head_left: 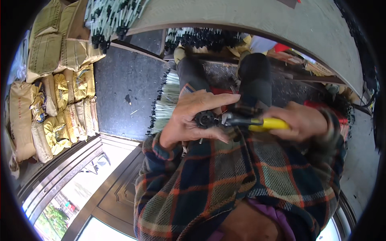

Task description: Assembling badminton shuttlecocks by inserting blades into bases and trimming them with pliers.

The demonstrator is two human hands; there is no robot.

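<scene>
My left hand is curled around a black, round plastic part, its thumb and fingers reaching out on either side. Thin pieces stick out near that palm, too small to make out. In my right hand, blurred by motion, are yellow-handled pliers. Their metal head points left and meets or nearly meets the black part; the exact contact is hard to see. Both hands are above my lap, in front of my plaid jacket.
Pale rods with black ends lie stacked left of my legs. More rods rest on a board at the upper left. A pale tabletop curves across the front. Brown sacks are piled far left, beside dark flooring. A brown door stands lower left.
</scene>
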